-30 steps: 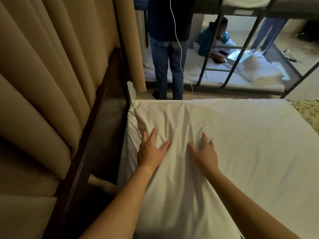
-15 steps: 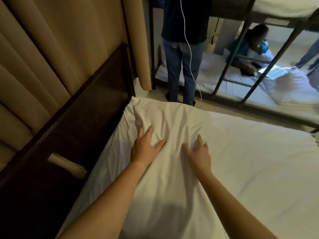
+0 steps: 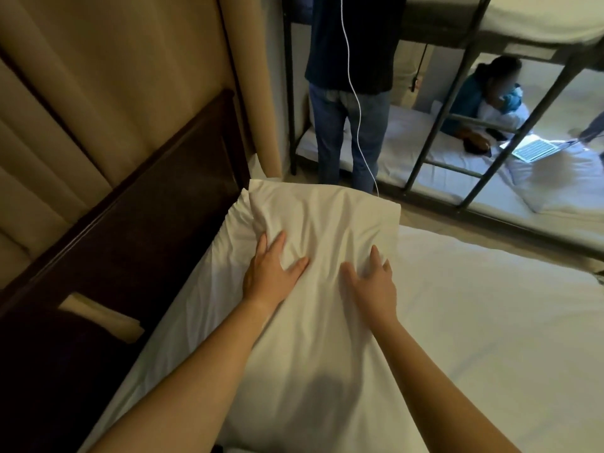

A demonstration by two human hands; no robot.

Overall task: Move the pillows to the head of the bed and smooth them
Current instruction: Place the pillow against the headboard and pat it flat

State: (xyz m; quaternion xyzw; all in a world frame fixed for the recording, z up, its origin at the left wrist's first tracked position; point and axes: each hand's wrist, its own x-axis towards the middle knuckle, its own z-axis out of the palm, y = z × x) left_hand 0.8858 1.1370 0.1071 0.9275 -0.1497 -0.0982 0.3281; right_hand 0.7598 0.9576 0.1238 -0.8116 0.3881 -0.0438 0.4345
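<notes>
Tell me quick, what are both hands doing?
Left hand: open, flat on the white fabric pillow.
Right hand: open, flat on it too.

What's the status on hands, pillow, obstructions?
Left hand and right hand open, flat on pillow. Pillow beside headboard, creased. Nothing in the way.

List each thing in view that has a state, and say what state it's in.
pillow: lying flat by the headboard, creased
left hand: open, palm flat on the pillow
right hand: open, palm flat on the pillow
bed sheet: spread, mostly smooth
laptop: open, on the lower bunk
curtain: drawn, hanging in folds
</notes>
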